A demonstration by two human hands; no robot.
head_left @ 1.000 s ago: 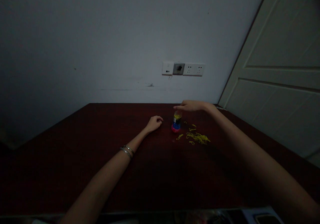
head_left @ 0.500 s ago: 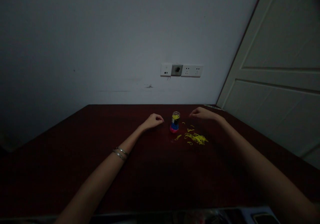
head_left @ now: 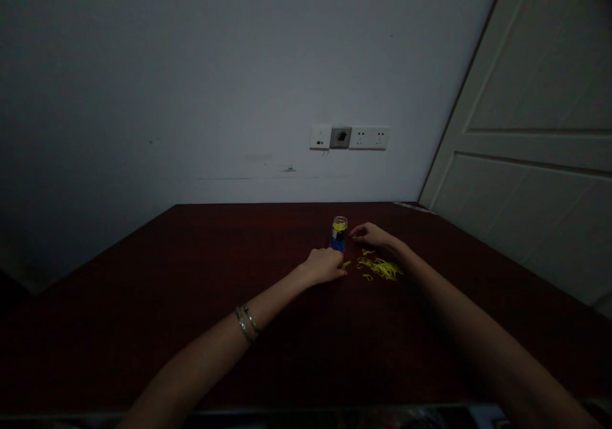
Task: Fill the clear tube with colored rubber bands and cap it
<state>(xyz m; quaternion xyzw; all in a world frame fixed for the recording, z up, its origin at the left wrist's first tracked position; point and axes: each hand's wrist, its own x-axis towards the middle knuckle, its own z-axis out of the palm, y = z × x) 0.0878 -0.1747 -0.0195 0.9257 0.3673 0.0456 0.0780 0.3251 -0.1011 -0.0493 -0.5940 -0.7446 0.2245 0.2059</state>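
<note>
A clear open-topped jar [head_left: 339,234] stands upright on the dark red table, with yellow bands inside and blue lower down. My left hand [head_left: 324,266] is low in front of the jar and covers its base. Its thumb and fingers are a little apart around a loose yellow rubber band [head_left: 346,264] on the table. Just right of the jar, my right hand [head_left: 371,234] has its fingers drawn together, tips down at the tabletop. What they pinch, if anything, is too small to see. Nearer me lies a heap of yellow rubber bands [head_left: 382,268].
Single yellow bands lie near the heap, one loop [head_left: 368,277] in front and one [head_left: 367,251] behind it. The dark red table [head_left: 229,244] meets a pale wall with sockets [head_left: 370,138]. A white panelled door [head_left: 526,142] stands on the right.
My left hand has moved right and nearer me, from beside the jar to the loose band in front of it. My right hand has come left and down to the tabletop by the jar.
</note>
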